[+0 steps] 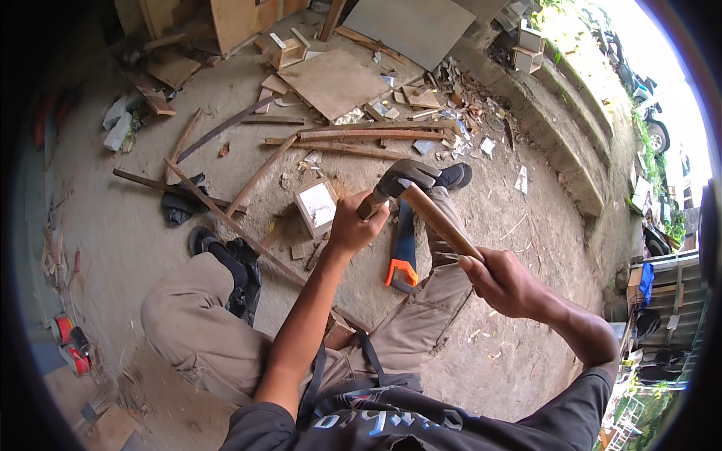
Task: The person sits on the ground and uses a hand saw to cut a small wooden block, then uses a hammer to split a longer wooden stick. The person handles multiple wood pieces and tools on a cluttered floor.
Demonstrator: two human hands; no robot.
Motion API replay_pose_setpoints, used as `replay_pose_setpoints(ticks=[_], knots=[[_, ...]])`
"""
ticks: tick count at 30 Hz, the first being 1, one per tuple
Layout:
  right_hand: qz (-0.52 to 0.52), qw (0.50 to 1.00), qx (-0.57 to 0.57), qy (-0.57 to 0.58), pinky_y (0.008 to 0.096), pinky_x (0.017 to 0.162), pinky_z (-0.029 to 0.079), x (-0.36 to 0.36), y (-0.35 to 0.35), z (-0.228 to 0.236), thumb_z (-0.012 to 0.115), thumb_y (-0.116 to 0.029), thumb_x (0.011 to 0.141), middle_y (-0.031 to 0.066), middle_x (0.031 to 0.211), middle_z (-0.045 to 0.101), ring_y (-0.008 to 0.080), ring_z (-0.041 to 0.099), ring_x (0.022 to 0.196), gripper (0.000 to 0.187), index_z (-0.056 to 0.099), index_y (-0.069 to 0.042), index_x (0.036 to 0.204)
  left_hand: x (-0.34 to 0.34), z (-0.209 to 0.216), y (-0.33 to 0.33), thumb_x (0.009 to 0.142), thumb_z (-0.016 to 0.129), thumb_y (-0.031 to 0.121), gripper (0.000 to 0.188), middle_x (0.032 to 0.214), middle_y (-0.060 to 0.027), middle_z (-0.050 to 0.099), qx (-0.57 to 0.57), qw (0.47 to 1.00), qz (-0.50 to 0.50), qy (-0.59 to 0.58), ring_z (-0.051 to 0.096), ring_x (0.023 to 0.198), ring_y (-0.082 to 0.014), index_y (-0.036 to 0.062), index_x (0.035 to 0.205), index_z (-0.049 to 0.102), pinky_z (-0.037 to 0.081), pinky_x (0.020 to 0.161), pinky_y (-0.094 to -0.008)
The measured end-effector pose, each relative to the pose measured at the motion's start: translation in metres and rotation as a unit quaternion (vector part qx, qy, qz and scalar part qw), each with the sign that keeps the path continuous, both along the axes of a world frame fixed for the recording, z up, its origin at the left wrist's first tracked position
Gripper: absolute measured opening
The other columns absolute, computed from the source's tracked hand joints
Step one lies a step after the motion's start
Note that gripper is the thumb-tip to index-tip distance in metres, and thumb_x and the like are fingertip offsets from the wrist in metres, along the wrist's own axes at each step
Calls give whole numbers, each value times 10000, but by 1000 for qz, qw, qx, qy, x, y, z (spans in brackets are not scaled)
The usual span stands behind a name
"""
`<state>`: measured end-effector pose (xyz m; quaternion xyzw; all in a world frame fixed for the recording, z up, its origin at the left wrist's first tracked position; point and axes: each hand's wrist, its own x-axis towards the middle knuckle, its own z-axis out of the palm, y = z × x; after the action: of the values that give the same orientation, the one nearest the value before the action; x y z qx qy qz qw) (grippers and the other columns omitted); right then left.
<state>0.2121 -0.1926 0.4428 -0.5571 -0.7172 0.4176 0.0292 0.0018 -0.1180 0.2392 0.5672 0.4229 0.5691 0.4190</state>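
My right hand (502, 282) is closed round the long wooden handle of a hammer (444, 225), which slants up and left in front of me. The hammer's far end meets a dark, blocky head (410, 177) close to my left hand. My left hand (358, 224) is wrapped round a short brown wooden piece (370, 205); I cannot tell whether it is joined to the dark head. Below, a handsaw (403, 274) with an orange and black handle lies beside my right leg. A small wooden box with a white top (317, 207) stands left of my left hand.
Long wooden strips (248, 180) lie crossed on the concrete floor ahead. Beyond them are a flat board (335, 83), a grey panel (406, 28) and scattered scraps (455, 105). Concrete steps (556, 124) rise at the right. Red spools (69, 342) sit at far left.
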Motion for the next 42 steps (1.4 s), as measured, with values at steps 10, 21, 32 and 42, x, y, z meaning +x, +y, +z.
replay_pose_setpoints(ticks=[10,21,32,42], knots=[[-18,998,-53,-37,381,502,408,-5,-1,11,391,-477,1015,46,591,473,150,475,527,527,532,16,892,-4,-4,-1,859,629,124,180,575,25,532,1,1000,-20,-1,482,576,-45,11,721,605,384,504,-284],[-43,998,-24,45,309,486,394,0,-14,-4,382,-456,1016,27,620,491,123,471,531,472,504,-30,851,-4,-4,-3,842,627,130,111,587,-79,570,5,998,-36,42,575,527,-151,23,819,613,439,502,-316],[-243,954,174,-5,284,461,370,-24,22,-330,407,-488,1009,5,585,494,121,462,514,502,543,-80,750,-64,-157,-24,952,579,382,403,892,-179,665,-1,986,125,113,653,821,-329,0,1080,596,493,697,-390],[-163,935,263,172,449,1004,400,-65,36,-281,673,-274,894,282,1298,484,380,507,1203,636,384,67,1347,-51,-109,-49,916,619,308,359,974,-199,678,-201,956,28,213,667,932,-366,39,1152,594,527,745,-407]])
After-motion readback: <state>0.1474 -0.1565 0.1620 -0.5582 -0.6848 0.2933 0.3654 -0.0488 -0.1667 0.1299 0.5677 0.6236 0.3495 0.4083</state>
